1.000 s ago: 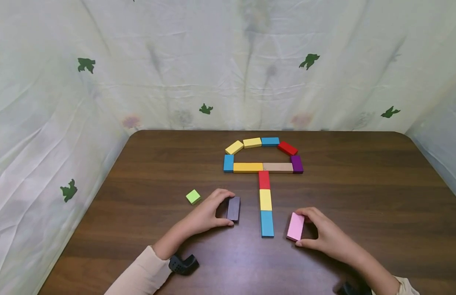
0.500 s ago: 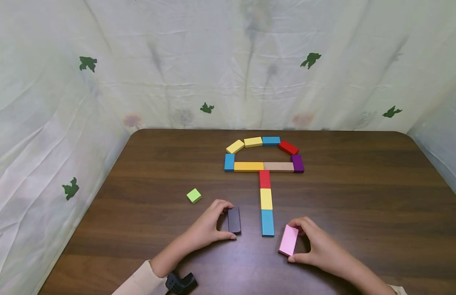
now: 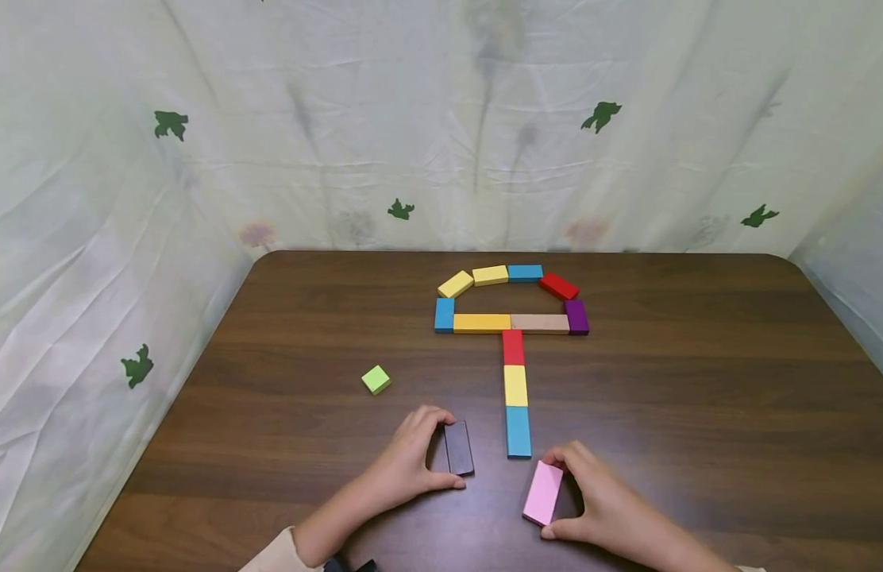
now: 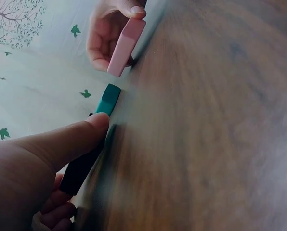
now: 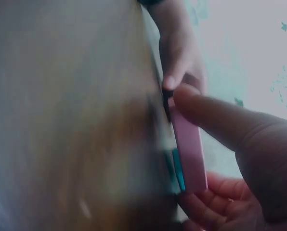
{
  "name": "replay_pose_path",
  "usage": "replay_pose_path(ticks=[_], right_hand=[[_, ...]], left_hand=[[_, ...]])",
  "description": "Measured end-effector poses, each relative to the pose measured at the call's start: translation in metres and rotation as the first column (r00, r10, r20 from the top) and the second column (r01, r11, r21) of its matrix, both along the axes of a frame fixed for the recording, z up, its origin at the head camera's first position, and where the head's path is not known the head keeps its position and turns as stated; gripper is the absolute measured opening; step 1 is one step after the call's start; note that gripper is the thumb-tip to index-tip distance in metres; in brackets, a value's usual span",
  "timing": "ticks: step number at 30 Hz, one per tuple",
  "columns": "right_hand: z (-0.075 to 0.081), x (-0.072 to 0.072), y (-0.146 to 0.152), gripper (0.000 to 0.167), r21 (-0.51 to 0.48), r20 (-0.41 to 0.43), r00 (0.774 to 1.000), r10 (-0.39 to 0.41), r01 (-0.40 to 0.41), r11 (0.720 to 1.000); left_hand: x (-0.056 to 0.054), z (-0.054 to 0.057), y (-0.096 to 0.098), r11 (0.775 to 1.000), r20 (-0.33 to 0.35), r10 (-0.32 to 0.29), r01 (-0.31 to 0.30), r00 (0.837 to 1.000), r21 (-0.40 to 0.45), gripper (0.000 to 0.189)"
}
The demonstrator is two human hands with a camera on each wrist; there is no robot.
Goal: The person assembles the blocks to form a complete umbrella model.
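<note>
My left hand [image 3: 406, 461] pinches a dark grey block [image 3: 459, 449] by its two ends, thumb at the near end. In the left wrist view this block [image 4: 81, 168] looks almost black, held close over the table. To the right, my right hand [image 3: 599, 500] grips a pink block [image 3: 542, 493] the same way, and the block leans slightly. Between and beyond the hands lies a blue block [image 3: 518, 433], the near end of a straight stem with a yellow block [image 3: 515, 386] and a red block [image 3: 512, 347]. The pink block [image 5: 189, 149] fills the middle of the right wrist view.
Beyond the stem, several blocks form a closed dome shape, with a yellow block [image 3: 482, 323] and a tan block [image 3: 539, 323] as its base. A small green block [image 3: 375, 380] lies alone at the left of the brown table [image 3: 699, 381]. A patterned cloth [image 3: 441, 119] hangs behind.
Both hands have drawn back toward the near side with their blocks. The pink block has also moved left, and the dark grey block slightly right, so they are closer together.
</note>
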State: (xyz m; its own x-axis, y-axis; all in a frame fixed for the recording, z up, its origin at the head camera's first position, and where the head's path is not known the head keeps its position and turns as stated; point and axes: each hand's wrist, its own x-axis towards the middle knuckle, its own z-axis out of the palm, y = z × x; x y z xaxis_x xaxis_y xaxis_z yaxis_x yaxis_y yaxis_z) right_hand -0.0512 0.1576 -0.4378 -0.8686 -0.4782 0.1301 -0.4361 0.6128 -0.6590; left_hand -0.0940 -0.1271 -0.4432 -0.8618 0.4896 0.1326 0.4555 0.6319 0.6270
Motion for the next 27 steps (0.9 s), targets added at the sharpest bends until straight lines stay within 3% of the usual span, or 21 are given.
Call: replay_pose_path(ticks=[9, 19, 27], right_hand=[[-0.005, 0.005, -0.015, 0.067, 0.053, -0.111, 0.993, -0.046, 0.053, 0.997], [-0.007, 0.006, -0.026, 0.075, 0.027, 0.001, 0.994, -0.108, 0.108, 0.994], [-0.010, 0.006, -0.018, 0.052, -0.101, -0.194, 0.980, -0.039, 0.020, 0.995]], left_hand=[[0.001, -0.002, 0.001, 1.000, -0.012, 0.010, -0.010, 1.000, -0.015, 0.072], [0.001, -0.003, 0.001, 0.999, -0.005, 0.009, -0.010, 1.000, -0.037, 0.072], [0.001, -0.002, 0.001, 0.999, 0.002, 0.011, -0.011, 1.000, -0.048, 0.072]])
